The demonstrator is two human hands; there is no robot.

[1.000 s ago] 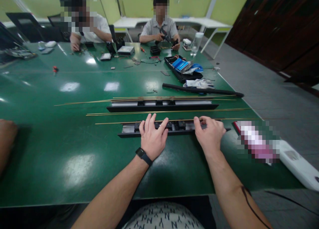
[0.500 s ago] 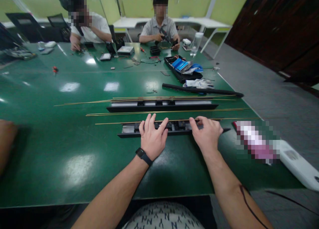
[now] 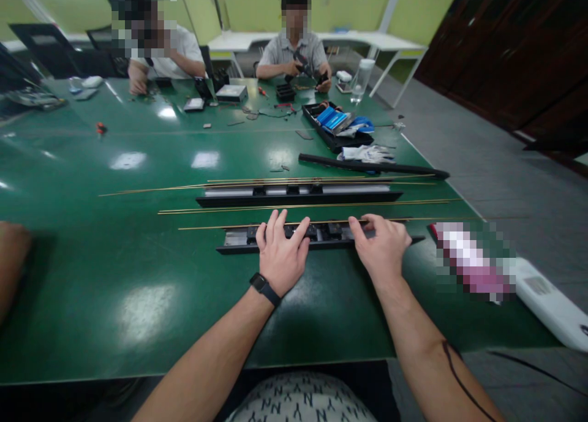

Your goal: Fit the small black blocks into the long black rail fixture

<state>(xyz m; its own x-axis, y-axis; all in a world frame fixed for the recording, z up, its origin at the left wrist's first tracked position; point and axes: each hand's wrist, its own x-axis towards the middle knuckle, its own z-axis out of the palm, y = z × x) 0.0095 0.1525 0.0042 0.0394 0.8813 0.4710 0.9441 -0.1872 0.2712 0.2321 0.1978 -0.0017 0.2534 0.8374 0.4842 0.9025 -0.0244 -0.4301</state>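
Observation:
A black channel-shaped rail point(image 3: 234, 249) with black blocks point(image 3: 334, 229) inside its pale metal trough lies before me. Fingers spread, my left hand point(image 3: 282, 250) rests flat over its middle. Towards the rail's right end, my right hand point(image 3: 381, 241) pinches a thin brass-coloured rod point(image 3: 202, 228) between thumb and fingers; the exact contact is partly hidden. This rod runs along the rail's far side, past both its ends. Just beyond lies a pair of similar rods point(image 3: 184, 212), then a second rail point(image 3: 294, 199) with more rods point(image 3: 151, 191) across it.
A black bar point(image 3: 321, 159), white gloves point(image 3: 365, 154) and a black tray point(image 3: 337, 143) of blue packets lie farther back. At right are a pink item point(image 3: 478, 269) and a white device point(image 3: 551, 302). Two people sit opposite; another person's arm point(image 3: 11, 256) shows at left.
The left end of the thin rod has shifted slightly to the right. Both my hands stay in nearly the same place.

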